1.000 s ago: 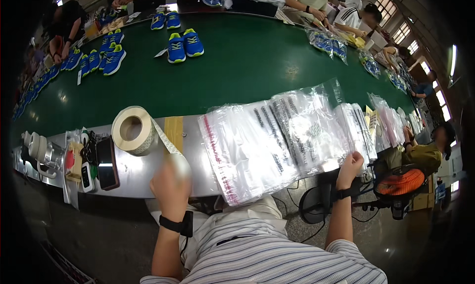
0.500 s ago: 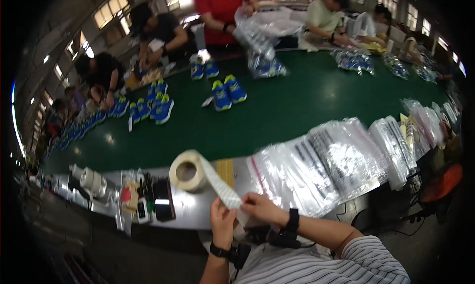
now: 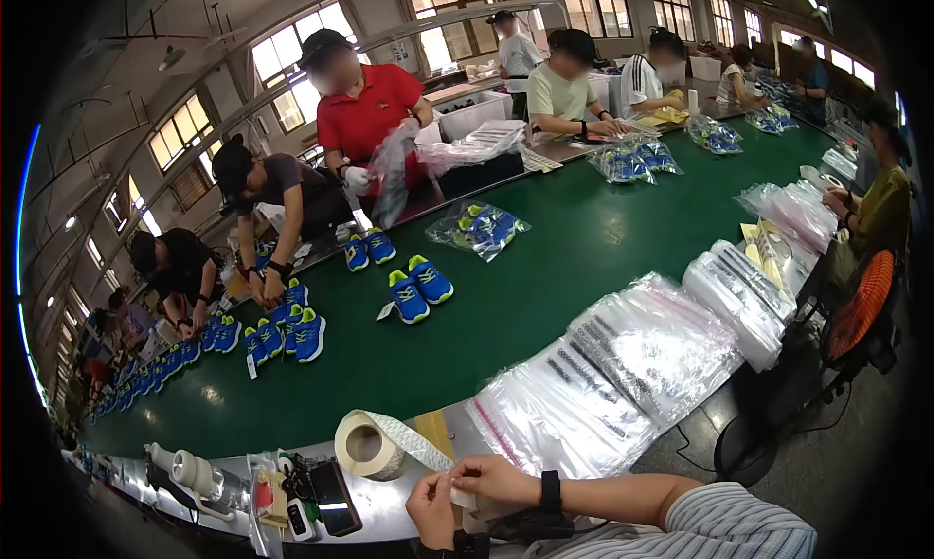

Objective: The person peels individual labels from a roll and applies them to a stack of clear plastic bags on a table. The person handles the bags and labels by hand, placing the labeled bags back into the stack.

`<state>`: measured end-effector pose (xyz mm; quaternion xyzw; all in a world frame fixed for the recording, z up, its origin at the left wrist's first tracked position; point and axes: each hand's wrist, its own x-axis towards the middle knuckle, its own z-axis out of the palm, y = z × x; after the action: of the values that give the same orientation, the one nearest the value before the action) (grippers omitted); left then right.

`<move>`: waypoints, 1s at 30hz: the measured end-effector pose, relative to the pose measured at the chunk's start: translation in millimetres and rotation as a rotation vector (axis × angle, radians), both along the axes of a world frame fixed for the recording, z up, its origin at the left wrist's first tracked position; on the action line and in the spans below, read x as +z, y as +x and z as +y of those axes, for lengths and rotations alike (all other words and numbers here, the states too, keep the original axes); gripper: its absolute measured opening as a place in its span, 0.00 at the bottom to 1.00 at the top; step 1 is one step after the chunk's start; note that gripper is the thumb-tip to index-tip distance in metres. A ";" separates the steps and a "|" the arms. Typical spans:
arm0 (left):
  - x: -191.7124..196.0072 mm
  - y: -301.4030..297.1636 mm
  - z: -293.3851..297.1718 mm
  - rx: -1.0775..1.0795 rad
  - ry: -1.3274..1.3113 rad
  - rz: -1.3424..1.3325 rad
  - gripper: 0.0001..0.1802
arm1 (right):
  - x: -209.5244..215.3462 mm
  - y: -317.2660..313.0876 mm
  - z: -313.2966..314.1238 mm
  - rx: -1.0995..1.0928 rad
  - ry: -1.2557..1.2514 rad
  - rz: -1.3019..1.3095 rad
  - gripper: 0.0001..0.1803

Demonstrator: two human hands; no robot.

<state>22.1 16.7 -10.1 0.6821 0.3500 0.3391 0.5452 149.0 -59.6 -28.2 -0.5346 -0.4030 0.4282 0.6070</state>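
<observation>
Since the earlier frame: both hands had drawn closer to the body, and the view had lifted toward the far workers.

Left hand [image 3: 431,508]: fingers pinched together on the free end of the label strip [image 3: 420,443], low at the tabletop [image 3: 584,257] edge.
Right hand [image 3: 496,480]: fingers closed on the same strip end, touching the left hand.
Label roll [image 3: 368,445]: white paper, hollow round core, lying on the steel ledge just left of the hands; strip running from it to the fingers.
Bags [image 3: 623,374]: clear, glossy, flat, in overlapping stacks to the right.
Shoes [image 3: 419,287]: blue with green trim, on the green felt-like surface.
Phone [image 3: 336,484]: dark, flat, beside the roll.

Risk, as judged: a hard pull could tear the thin strip or drag the loose roll off the ledge.
</observation>
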 end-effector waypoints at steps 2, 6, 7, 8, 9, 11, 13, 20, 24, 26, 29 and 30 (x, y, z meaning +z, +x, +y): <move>-10.6 -3.9 9.5 0.007 -0.038 -0.046 0.07 | 3.3 -2.9 -2.6 -0.038 -0.041 0.006 0.08; -4.3 -4.5 10.0 0.105 0.056 -0.109 0.12 | 7.9 14.5 -25.4 -0.032 -0.193 -0.273 0.12; 6.6 -7.8 1.3 0.063 0.135 -0.074 0.10 | 9.6 15.9 -33.2 -0.007 -0.230 -0.362 0.13; 17.7 -8.5 -10.3 0.020 0.213 -0.039 0.09 | 15.0 16.7 -44.6 -0.116 -0.189 -0.526 0.13; 22.5 -9.5 -19.7 -0.009 0.292 0.004 0.08 | 22.7 15.3 -57.6 -0.213 -0.143 -0.685 0.14; 12.8 -2.9 -36.2 -0.246 0.595 0.044 0.10 | 24.5 27.1 -73.2 -0.400 -0.166 -0.981 0.16; 19.0 21.1 -58.0 -0.523 0.683 0.032 0.14 | 23.1 45.1 -78.1 -0.465 -0.363 -1.219 0.19; -24.7 19.8 -61.3 -0.644 0.937 0.364 0.28 | -5.2 51.8 -91.4 -0.601 -0.450 -0.998 0.19; -19.5 17.4 -62.8 -0.624 0.949 0.386 0.27 | -13.1 57.7 -91.7 -0.615 -0.462 -0.981 0.15; -19.9 14.0 -61.6 -0.610 0.954 0.372 0.27 | -15.3 60.6 -91.1 -0.593 -0.531 -1.001 0.13; -20.9 9.4 -61.6 -0.610 0.946 0.359 0.27 | -14.2 61.4 -92.1 -0.558 -0.569 -1.052 0.18; -19.9 8.4 -61.6 -0.602 0.937 0.363 0.27 | -4.4 56.1 -88.4 -0.538 -0.521 -1.096 0.21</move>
<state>30.5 -44.9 -30.1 0.9670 0.0416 0.1655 0.1890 205.1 -148.0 -32.7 -0.8862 -0.3893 0.0111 0.2509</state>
